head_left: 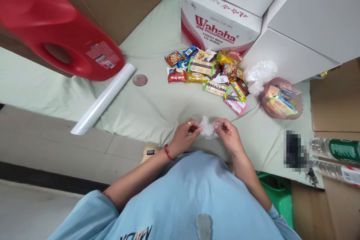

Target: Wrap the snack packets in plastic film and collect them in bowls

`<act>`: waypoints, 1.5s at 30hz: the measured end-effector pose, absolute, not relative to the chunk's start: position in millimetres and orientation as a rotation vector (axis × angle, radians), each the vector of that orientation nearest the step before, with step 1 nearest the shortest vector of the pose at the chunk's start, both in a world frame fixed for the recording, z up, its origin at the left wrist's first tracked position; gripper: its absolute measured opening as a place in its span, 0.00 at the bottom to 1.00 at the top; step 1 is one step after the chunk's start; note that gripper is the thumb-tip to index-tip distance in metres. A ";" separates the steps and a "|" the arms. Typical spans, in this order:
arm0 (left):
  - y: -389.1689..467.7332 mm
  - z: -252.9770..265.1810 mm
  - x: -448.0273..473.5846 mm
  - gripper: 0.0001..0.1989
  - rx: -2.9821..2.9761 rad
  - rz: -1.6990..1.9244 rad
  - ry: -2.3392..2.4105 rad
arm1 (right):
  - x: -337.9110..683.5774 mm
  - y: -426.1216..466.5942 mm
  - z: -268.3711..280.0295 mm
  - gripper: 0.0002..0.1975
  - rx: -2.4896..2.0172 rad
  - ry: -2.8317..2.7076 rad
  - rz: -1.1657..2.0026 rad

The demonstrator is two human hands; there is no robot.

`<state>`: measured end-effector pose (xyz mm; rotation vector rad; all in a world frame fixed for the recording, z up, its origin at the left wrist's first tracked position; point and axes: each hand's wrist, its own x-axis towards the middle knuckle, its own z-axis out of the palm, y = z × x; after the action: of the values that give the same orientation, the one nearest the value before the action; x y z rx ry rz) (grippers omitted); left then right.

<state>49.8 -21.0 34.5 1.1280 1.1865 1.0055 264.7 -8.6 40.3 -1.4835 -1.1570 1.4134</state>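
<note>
A crumpled clear plastic bag (207, 129) is stretched between my two hands, just above the near edge of the cloth-covered table. My left hand (186, 135) pinches its left side, thumb against the fingers. On the other side, my right hand (229, 135) grips the bag the same way. Beyond them lies a pile of wrapped snacks (201, 66), with a pink packet (236, 104) closest to my right hand. To the right, a pinkish clear bowl (266, 103) holds several wrapped snacks. A heap of clear plastic bags (260, 73) rests behind the bowl.
A white Wahaha carton (219, 26) stands behind the snacks. At left are a large red jug (81, 45), a white plastic roll (104, 99) and a small round disc (140, 80). Two plastic bottles (344, 150) lie at right, above a green bin (277, 191).
</note>
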 end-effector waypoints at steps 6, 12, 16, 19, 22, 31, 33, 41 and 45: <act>-17.4 26.8 26.7 0.17 0.669 1.124 1.149 | 265.1 -19.2 36.0 0.19 -1.475 -0.964 1.563; -21.5 29.8 28.3 0.21 0.417 1.145 0.992 | 267.0 -34.1 34.8 0.20 -1.611 -1.214 1.232; -23.6 30.4 33.3 0.21 0.517 1.116 1.029 | 265.9 -32.0 51.8 0.17 -1.486 -1.643 0.689; -24.5 29.8 37.7 0.20 0.626 1.081 1.020 | 256.1 -25.4 56.2 0.16 -1.358 -1.904 0.674; -24.2 29.6 39.9 0.20 0.622 1.095 1.035 | 246.1 -19.6 47.0 0.10 -1.365 -1.862 0.819; -22.5 20.5 31.1 0.21 0.409 1.116 1.066 | 243.3 -17.6 33.2 0.18 -1.409 -0.828 1.422; -22.4 18.8 33.7 0.21 0.410 1.108 1.051 | 243.6 -17.3 35.5 0.19 -1.379 -0.718 1.478; -25.2 25.5 41.5 0.24 0.510 0.992 1.087 | 248.5 -23.1 46.6 0.14 -1.186 -0.652 1.561; -25.0 31.7 55.4 0.24 0.589 0.867 0.972 | 238.8 -28.5 48.6 0.15 -1.119 -0.737 1.680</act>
<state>55.4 -25.0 31.7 0.5893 0.9719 0.8673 238.8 -28.5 48.6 -1.1193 -0.7375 1.6803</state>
